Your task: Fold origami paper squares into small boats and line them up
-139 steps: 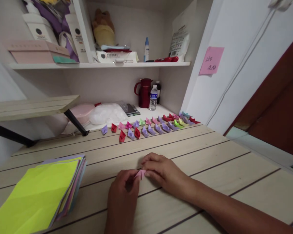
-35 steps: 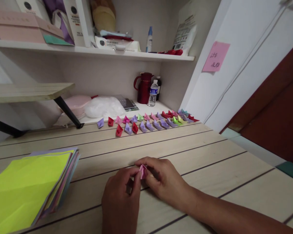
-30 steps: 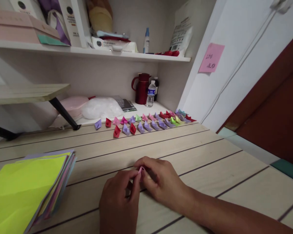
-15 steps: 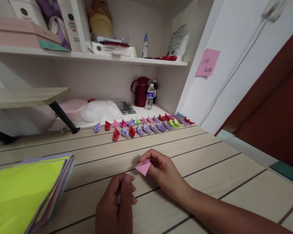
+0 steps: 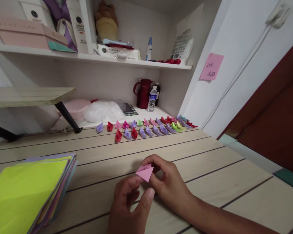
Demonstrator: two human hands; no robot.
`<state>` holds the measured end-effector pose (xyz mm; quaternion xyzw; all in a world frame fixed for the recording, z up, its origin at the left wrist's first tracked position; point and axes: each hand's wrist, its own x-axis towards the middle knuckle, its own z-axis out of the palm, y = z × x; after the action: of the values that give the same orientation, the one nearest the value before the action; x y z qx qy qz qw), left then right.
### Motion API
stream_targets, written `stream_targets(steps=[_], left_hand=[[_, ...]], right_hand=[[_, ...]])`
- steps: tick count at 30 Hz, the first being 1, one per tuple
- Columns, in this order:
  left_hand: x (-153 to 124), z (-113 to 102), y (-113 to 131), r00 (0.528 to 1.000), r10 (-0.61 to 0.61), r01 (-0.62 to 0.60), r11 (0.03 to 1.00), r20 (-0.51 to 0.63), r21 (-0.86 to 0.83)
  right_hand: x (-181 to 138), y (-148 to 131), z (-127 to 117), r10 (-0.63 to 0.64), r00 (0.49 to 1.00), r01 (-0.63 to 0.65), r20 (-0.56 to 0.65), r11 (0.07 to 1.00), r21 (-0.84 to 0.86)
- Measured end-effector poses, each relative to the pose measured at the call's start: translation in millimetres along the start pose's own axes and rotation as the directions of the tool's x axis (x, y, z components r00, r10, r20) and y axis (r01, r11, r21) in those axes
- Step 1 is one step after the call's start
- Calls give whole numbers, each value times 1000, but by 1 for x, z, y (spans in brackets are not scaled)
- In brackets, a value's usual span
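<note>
A small pink piece of folded paper [image 5: 145, 173] is pinched between the thumb and fingers of my right hand [image 5: 169, 182], just above the slatted wooden table. My left hand [image 5: 132, 204] is at its lower left, thumb and index finger spread apart. The left index fingertip reaches the paper's underside; whether it presses on it I cannot tell. Beyond my hands stand several folded paper boats [image 5: 156, 130] in two rows, in purple, red, pink, green and yellow.
A stack of coloured paper sheets, yellow on top [image 5: 26, 188], lies at the left. A small raised wooden stand [image 5: 34, 96] is behind it. On the back shelf are a dark red jug [image 5: 143, 94], a water bottle [image 5: 152, 100] and a white plastic bag [image 5: 104, 112].
My left hand has moved right and up to the pink paper, and its thumb and index finger have opened. My right hand still holds the paper. The view has shifted slightly.
</note>
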<state>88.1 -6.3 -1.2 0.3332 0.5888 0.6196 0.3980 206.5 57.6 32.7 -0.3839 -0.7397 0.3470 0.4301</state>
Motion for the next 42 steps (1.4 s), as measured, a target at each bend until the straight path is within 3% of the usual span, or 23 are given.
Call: stream_targets(steps=[9, 16, 24, 28, 34, 42], left_hand=[[6, 0, -4, 999, 43, -43, 999, -7, 9], [12, -5, 2, 1000, -4, 4, 999, 2, -54], [31, -26, 0, 975, -50, 61, 997, 218, -44], [29, -22, 10, 977, -27, 38, 998, 214, -49], [19, -11, 18, 991, -52, 66, 991, 121, -119], [19, -14, 18, 992, -42, 38, 999, 121, 32]], right_hand=[[-4, -9, -5, -174, 984, 174, 26, 940, -294], [-1, -8, -10, -322, 947, 308, 9, 896, -320], [-1, -10, -12, -381, 920, 387, 87, 856, -342], [-1, -12, -15, -393, 911, 411, 127, 836, -363], [1, -12, -15, -396, 910, 413, 123, 837, -359], [0, -9, -12, -325, 942, 335, 79, 910, -246]])
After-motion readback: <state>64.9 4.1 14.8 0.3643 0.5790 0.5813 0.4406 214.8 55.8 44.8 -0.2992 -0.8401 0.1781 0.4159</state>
